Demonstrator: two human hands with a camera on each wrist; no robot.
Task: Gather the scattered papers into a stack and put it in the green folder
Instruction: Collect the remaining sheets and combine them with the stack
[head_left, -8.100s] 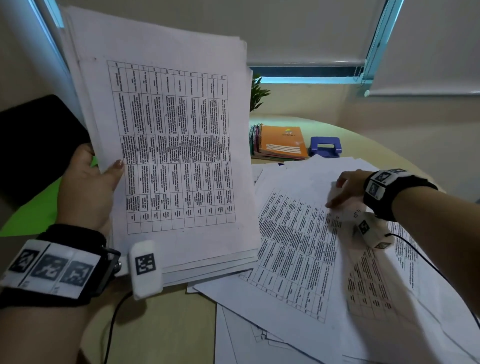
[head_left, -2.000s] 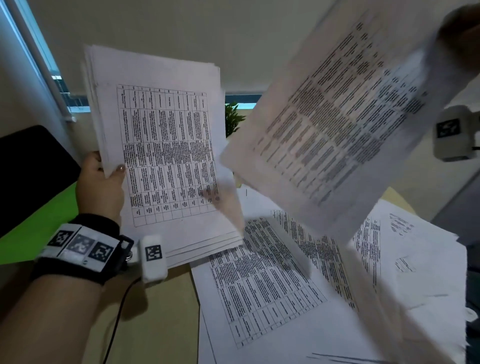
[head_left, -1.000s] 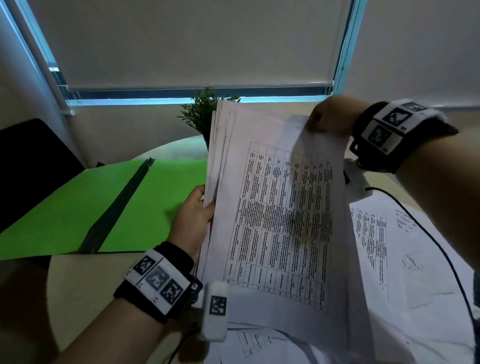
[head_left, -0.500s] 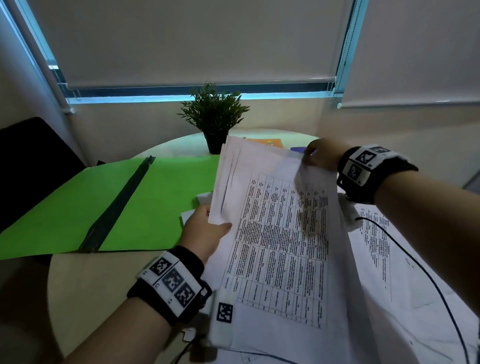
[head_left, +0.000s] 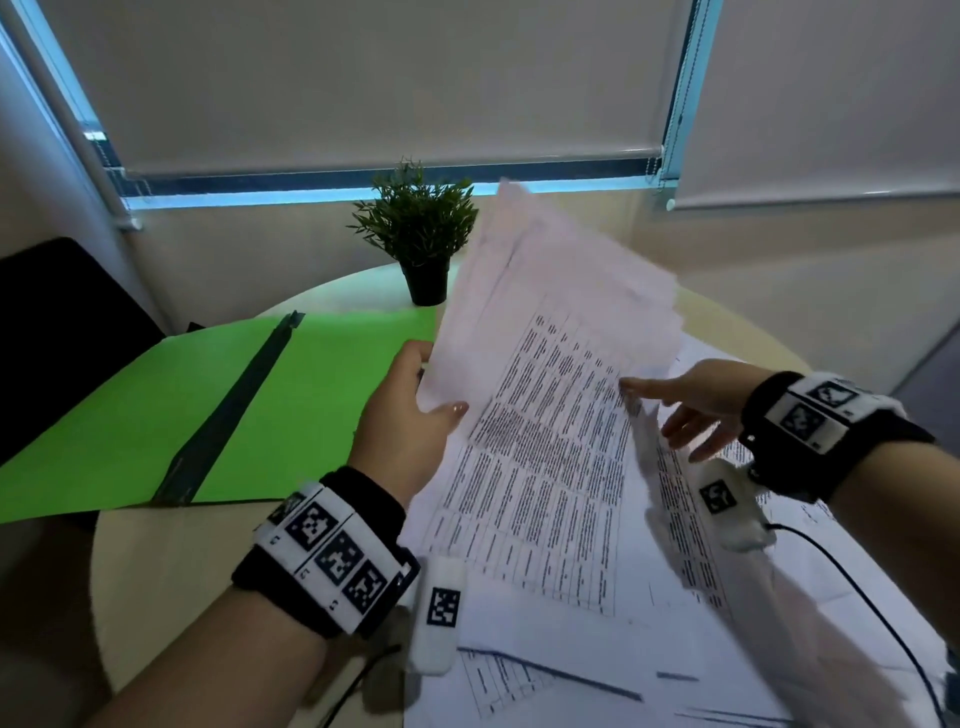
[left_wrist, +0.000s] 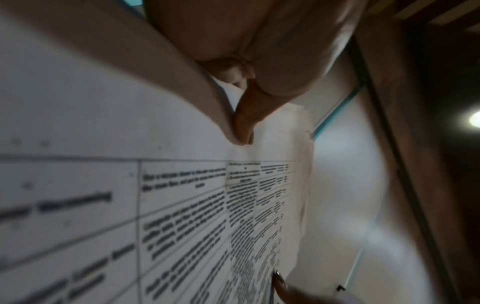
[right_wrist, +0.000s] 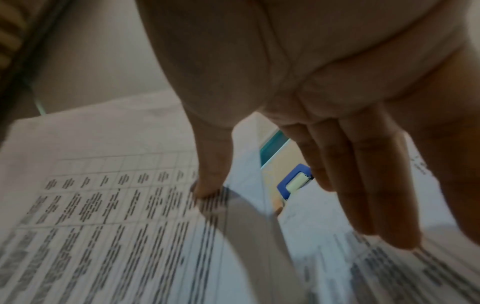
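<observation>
My left hand grips the gathered stack of printed papers at its left edge, thumb on the top sheet, and the stack leans up off the table. In the left wrist view the thumb presses the top sheet. My right hand is at the stack's right edge with straight fingers, holding nothing. Its thumb touches the top sheet. The green folder lies open on the table to the left. Several loose papers lie under and right of the stack.
A small potted plant stands at the table's far edge behind the folder. A blue hole punch lies beyond the papers. A black chair back is at the left. The round table's bare front left shows.
My right hand has let go of the stack's top edge and dropped to its right side, fingers now straight. The stack has tipped and fanned slightly in my left hand.
</observation>
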